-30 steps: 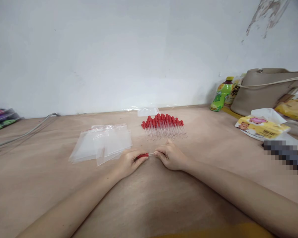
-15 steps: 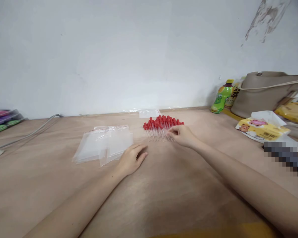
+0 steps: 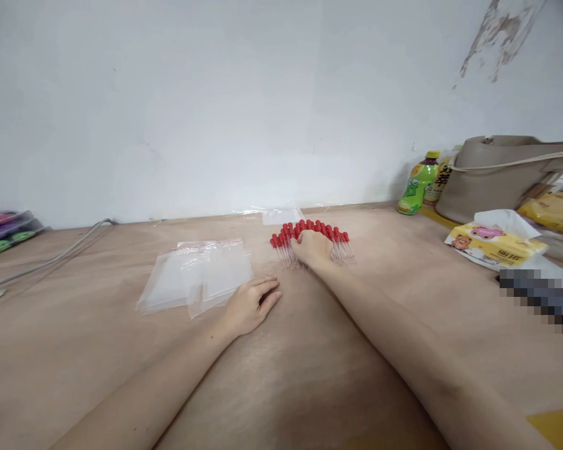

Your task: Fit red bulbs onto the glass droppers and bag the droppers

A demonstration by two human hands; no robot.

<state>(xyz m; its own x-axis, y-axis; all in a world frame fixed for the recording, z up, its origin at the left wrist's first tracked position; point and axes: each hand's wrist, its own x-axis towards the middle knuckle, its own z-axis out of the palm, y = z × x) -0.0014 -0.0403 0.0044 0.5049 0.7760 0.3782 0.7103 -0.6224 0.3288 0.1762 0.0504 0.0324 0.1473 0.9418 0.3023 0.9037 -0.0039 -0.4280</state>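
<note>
Several glass droppers with red rubber bulbs (image 3: 338,237) are gathered side by side on the brown-covered table, bulbs toward the wall and clear tips toward me. My right hand (image 3: 314,248) reaches over the middle of them, thumb and fingers closed at a red bulb. The back of the hand hides most of the fingers and the droppers beneath. My left hand (image 3: 253,306) rests on the table nearer to me, holding nothing, thumb apart from its loosely bent fingers. Left of it lies a loose stack of clear zip bags (image 3: 197,275), close to the hand.
Another clear bag (image 3: 281,216) lies by the wall behind the droppers. At right stand a green drink bottle (image 3: 418,184), a beige handbag (image 3: 502,178) and a yellow tissue pack (image 3: 495,240). A grey cable (image 3: 70,250) and coloured packages (image 3: 9,231) are at far left.
My right hand has moved left from the right end of the droppers to their middle. Droppers at the right end now show uncovered. The left hand has stayed nearly still.
</note>
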